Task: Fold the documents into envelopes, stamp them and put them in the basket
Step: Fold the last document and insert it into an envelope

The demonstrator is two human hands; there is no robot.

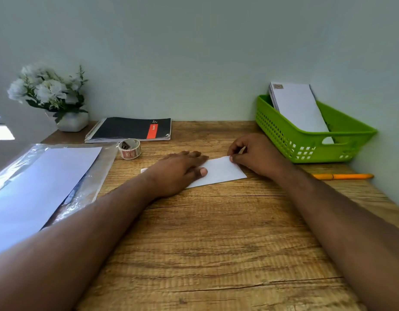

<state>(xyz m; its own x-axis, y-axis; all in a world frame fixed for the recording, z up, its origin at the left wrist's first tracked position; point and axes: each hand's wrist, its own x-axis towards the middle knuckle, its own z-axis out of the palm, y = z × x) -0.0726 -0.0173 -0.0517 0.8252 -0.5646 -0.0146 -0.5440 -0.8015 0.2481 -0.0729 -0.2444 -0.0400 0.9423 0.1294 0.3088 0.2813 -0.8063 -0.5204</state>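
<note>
A white envelope [218, 171] lies flat on the wooden desk [205, 232] in the middle. My left hand [178, 171] presses down on its left part with straight fingers, covering most of that end. My right hand [254, 153] pinches the envelope's far right corner between thumb and fingertips. A roll of stamps [129, 149] stands left of the envelope. The green basket [315, 140] at the back right holds stamped white envelopes [297, 106] leaning upright. White document sheets [37, 185] lie on a clear plastic sleeve [90, 182] at the left.
A black spiral notebook [131, 129] lies against the back wall. A white vase of flowers [52, 97] stands in the back left corner. An orange pen [342, 176] lies near the right wall, below the basket.
</note>
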